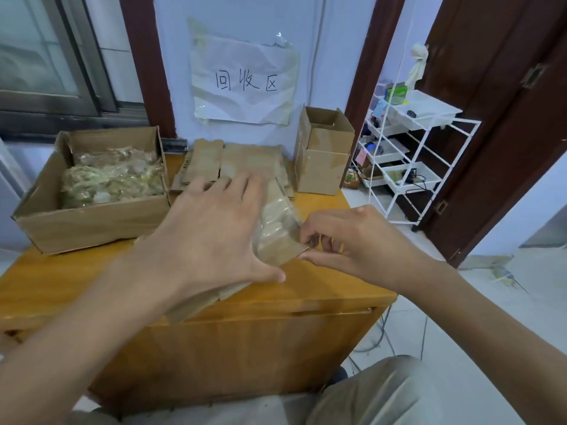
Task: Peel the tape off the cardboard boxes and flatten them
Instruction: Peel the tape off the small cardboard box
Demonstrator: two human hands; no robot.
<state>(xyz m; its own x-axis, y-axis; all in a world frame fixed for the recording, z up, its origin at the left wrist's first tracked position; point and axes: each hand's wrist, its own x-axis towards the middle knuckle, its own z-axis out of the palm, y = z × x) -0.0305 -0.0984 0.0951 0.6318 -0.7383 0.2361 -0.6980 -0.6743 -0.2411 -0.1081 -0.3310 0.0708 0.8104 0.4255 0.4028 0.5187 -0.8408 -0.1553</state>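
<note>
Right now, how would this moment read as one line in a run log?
left hand: presses flattened brown cardboard box on wooden table | right hand: pinches clear tape at its edge | step: peeling

Handwritten paper sign (245,79) on wall; white wire rack (411,154) right of wooden table (322,289).

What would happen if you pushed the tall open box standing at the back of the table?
The tall open box would probably slide or tip easily: it looks empty, so likely light, and stands taller than wide. Its thin cardboard walls would likely flex under a push, and it sits near the table edge.
</note>
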